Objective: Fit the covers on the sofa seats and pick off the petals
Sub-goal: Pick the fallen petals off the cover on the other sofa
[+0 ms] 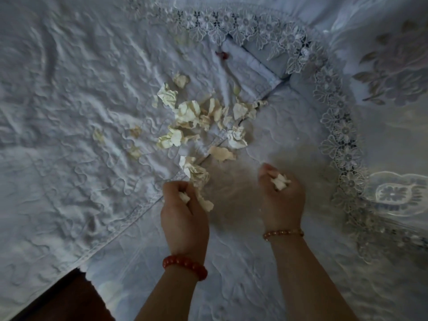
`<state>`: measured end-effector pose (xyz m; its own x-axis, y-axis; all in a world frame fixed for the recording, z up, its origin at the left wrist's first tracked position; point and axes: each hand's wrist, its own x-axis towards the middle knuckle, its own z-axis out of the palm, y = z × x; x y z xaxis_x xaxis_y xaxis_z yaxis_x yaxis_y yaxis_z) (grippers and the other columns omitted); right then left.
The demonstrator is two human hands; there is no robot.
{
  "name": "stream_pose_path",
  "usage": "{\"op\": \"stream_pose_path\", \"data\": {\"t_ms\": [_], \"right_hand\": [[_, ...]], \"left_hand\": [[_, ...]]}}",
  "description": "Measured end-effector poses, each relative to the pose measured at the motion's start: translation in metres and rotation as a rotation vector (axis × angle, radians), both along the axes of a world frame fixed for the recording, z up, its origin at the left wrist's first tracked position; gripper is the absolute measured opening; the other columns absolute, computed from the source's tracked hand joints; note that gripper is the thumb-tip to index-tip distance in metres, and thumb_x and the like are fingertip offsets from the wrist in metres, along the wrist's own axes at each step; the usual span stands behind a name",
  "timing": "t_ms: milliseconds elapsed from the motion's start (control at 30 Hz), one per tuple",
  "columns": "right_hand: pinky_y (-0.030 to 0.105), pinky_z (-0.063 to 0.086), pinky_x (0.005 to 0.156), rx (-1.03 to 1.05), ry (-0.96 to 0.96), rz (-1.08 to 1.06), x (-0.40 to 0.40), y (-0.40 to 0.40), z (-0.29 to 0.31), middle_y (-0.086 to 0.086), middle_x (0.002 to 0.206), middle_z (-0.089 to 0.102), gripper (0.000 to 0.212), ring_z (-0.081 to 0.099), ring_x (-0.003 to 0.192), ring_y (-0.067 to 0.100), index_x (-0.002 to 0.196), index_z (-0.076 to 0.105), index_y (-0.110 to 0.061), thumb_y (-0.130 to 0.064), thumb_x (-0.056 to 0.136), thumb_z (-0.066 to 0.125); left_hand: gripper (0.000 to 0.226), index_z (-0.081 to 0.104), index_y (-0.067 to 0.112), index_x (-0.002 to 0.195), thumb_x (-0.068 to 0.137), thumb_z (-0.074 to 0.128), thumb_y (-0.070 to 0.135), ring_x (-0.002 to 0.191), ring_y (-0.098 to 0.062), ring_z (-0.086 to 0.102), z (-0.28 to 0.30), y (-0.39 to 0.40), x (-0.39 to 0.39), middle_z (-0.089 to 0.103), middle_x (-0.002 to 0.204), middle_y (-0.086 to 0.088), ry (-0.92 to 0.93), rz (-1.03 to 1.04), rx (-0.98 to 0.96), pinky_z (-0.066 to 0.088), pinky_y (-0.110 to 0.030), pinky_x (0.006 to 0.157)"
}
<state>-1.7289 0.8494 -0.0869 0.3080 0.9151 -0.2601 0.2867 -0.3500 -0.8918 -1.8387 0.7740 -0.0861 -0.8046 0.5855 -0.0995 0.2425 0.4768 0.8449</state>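
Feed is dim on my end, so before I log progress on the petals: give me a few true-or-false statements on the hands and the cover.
1. Both hands hold cream petals: left hand, right hand. True.
2. The white quilted cover is petal-free. False: a pile of crumpled cream petals lies on it.
3. The red bead bracelet is on the right wrist. False: left wrist.
4. A lace trim borders the cover at right. True.

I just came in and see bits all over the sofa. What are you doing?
A person is picking cream petals off the white quilted sofa cover. The left hand grips a few petals, and the right hand grips some too. Many petals lie scattered ahead, near the lace trim.
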Motion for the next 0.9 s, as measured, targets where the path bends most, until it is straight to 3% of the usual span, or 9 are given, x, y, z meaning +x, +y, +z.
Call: {"op": "stream_pose_path", "data": {"t_ms": [100, 200, 300, 367, 433, 567, 733, 800, 900], "right_hand": [[0.015, 0.045, 0.087, 0.070, -0.107, 0.212, -0.027, 0.014, 0.004, -0.001, 0.108, 0.065, 0.032, 0.061, 0.097, 0.000, 0.113, 0.063, -0.007, -0.013, 0.081, 0.068], [0.015, 0.031, 0.094, 0.190, -0.317, 0.410, -0.045, 0.028, 0.002, 0.006, 0.145, 0.042, 0.021, 0.042, 0.131, 0.017, 0.099, 0.063, -0.004, -0.012, 0.080, 0.066], [0.017, 0.036, 0.081, 0.190, -0.454, 0.582, -0.054, 0.042, -0.010, 0.000, 0.156, 0.024, 0.018, 0.042, 0.130, 0.014, 0.089, 0.055, -0.011, -0.022, 0.082, 0.067], [0.021, 0.040, 0.085, 0.214, -0.529, 0.660, -0.056, 0.048, -0.020, 0.001, 0.151, 0.033, 0.016, 0.046, 0.126, 0.017, 0.089, 0.054, -0.012, -0.019, 0.082, 0.068], [0.026, 0.043, 0.088, 0.276, -0.599, 0.702, -0.055, 0.049, -0.028, 0.007, 0.131, 0.052, 0.014, 0.049, 0.119, 0.024, 0.093, 0.058, -0.010, -0.011, 0.081, 0.066], [0.026, 0.038, 0.075, 0.381, -0.695, 0.746, -0.048, 0.038, -0.038, 0.012, 0.111, 0.054, 0.039, 0.046, 0.107, 0.029, 0.115, 0.063, -0.017, -0.011, 0.077, 0.072], [0.027, 0.035, 0.069, 0.368, -0.722, 0.694, -0.050, 0.040, -0.042, 0.016, 0.096, 0.057, 0.014, 0.049, 0.093, 0.036, 0.080, 0.066, -0.009, -0.012, 0.072, 0.077], [0.029, 0.036, 0.069, 0.336, -0.654, 0.622, -0.051, 0.047, -0.043, 0.017, 0.088, 0.058, 0.012, 0.054, 0.085, 0.037, 0.076, 0.063, -0.007, -0.011, 0.074, 0.075], [0.028, 0.041, 0.071, 0.201, -0.346, 0.369, -0.056, 0.052, -0.030, 0.011, 0.084, 0.063, 0.011, 0.061, 0.082, 0.030, 0.083, 0.064, -0.006, -0.015, 0.080, 0.070]], "left_hand": [[0.018, 0.056, 0.015, 0.108, 0.097, 0.043, 0.017, 0.078, -0.009, 0.053, -0.003, 0.011, -0.010, 0.060, 0.094, 0.004, 0.075, -0.036, -0.002, 0.036, -0.018, 0.061], [0.032, 0.054, 0.015, 0.119, 0.095, 0.044, 0.033, 0.089, -0.010, 0.049, -0.003, 0.022, -0.011, 0.049, 0.114, -0.002, 0.037, -0.083, -0.063, 0.038, -0.019, 0.070], [0.059, 0.045, 0.018, 0.128, 0.082, 0.057, 0.053, 0.096, -0.012, 0.045, -0.009, 0.029, -0.012, 0.031, 0.123, -0.001, 0.020, -0.183, -0.178, 0.044, -0.027, 0.075], [0.056, 0.046, 0.017, 0.124, 0.081, 0.063, 0.048, 0.098, -0.016, 0.047, -0.017, 0.033, -0.016, 0.030, 0.127, -0.004, 0.044, -0.238, -0.216, 0.044, -0.026, 0.074], [0.046, 0.049, 0.014, 0.116, 0.082, 0.066, 0.039, 0.098, -0.019, 0.050, -0.023, 0.035, -0.020, 0.035, 0.125, -0.005, 0.099, -0.274, -0.223, 0.044, -0.026, 0.071], [0.032, 0.052, 0.013, 0.102, 0.081, 0.068, 0.031, 0.081, -0.011, 0.045, -0.027, 0.032, -0.024, 0.042, 0.109, 0.001, 0.133, -0.294, -0.193, 0.042, -0.023, 0.061], [0.030, 0.045, 0.021, 0.086, 0.070, 0.070, 0.017, 0.066, 0.000, 0.040, -0.015, 0.023, -0.035, 0.041, 0.093, 0.007, 0.079, -0.197, -0.155, 0.027, -0.006, 0.052], [0.031, 0.047, 0.020, 0.090, 0.070, 0.069, 0.012, 0.070, 0.008, 0.044, -0.011, 0.025, -0.052, 0.042, 0.098, 0.006, 0.060, -0.114, -0.126, 0.027, -0.005, 0.050], [0.042, 0.057, 0.017, 0.112, 0.072, 0.063, 0.004, 0.077, 0.022, 0.043, -0.010, 0.032, -0.088, 0.043, 0.116, 0.002, 0.115, -0.028, -0.104, 0.029, -0.002, 0.049]]}}
